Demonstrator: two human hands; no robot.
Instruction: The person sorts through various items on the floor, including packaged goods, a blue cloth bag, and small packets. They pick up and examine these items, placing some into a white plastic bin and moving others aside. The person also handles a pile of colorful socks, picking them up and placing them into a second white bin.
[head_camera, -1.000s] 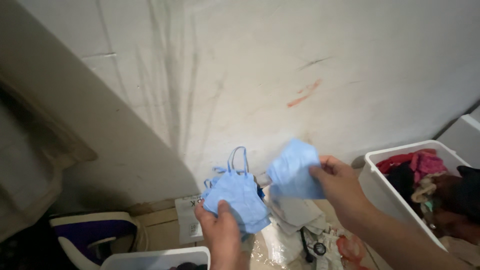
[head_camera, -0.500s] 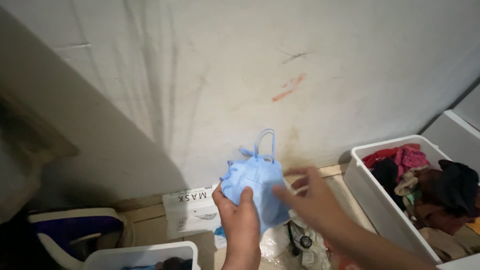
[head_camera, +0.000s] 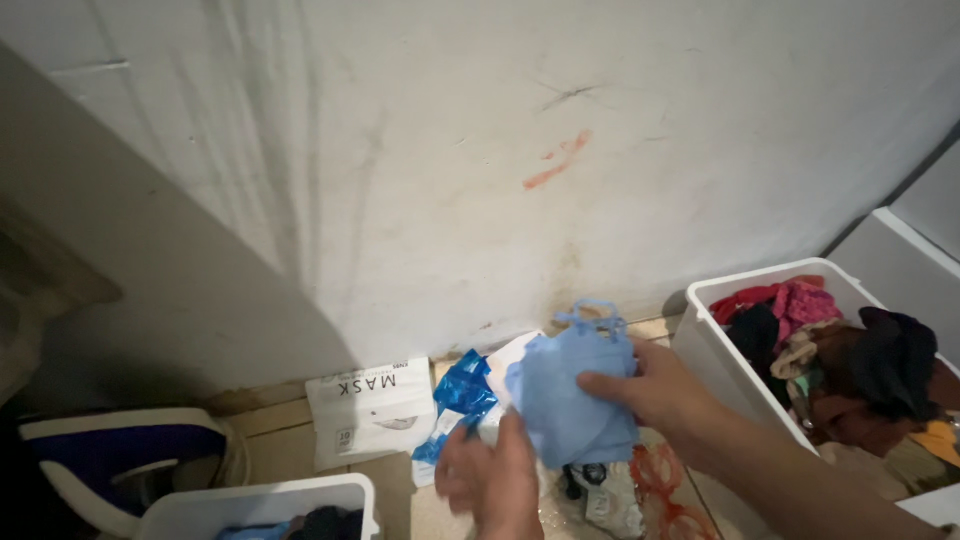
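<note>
Chair (head_camera: 110, 455) in white with a dark blue seat at far left, low against the wall. Just right of it, white bin (head_camera: 262, 500) at the bottom edge, dark and blue fabric showing inside. Beyond, flat white box (head_camera: 372, 405) lying on the floor at the foot of the wall, with crumpled blue plastic wrapper (head_camera: 462, 388) beside it.

Left hand (head_camera: 492, 478) raised from the bottom edge, back toward the camera, fingers loosely curled and reaching up to the lower left edge of the blue cloth bundle (head_camera: 570, 400); whether gripping or merely touching, cannot tell. Bundle held in mid-air above the floor litter, thin loop straps sticking up at its top. Right hand (head_camera: 662, 395) coming in from lower right, forearm angled up and leftward, thumb and fingers pinched on the bundle's right side, holding it.

Underneath, small packets and an orange-red wire-like item (head_camera: 665, 485) on the floor. Farthest right, large white tub (head_camera: 715, 345) heaped with clothes in red, pink, black, tan and brown.
</note>
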